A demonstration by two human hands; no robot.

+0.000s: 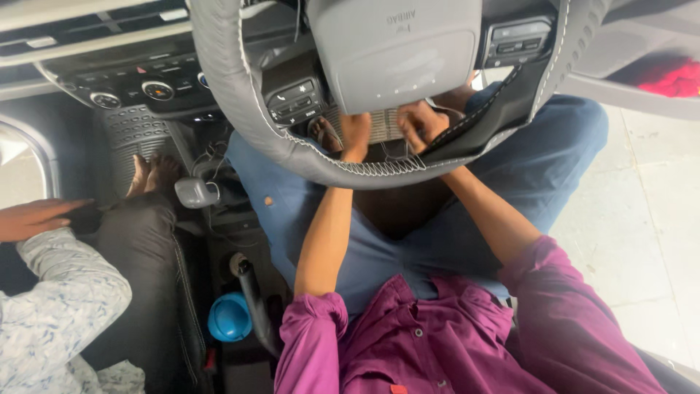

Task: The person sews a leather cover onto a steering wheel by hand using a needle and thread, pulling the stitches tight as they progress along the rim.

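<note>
Stitching grey leather steering-wheel cover [240,109] along white seam: our left hand [356,133] and right hand [421,122] fists closed (thread unclear); next pull needs even tension.

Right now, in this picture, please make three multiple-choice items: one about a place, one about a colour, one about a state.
1. Where are both hands?
A. On the gear lever
B. At the lower rim of the steering wheel
C. On the door

2. What colour is the round cap beside the handbrake lever?
A. Blue
B. Yellow
C. White

3. How is the left hand?
A. Flat and open
B. Closed at the stitched rim
C. Resting on a knee

Answers: B, the left hand and right hand meet at the rim; A, the cap is blue; B, its fingers are curled.
</note>
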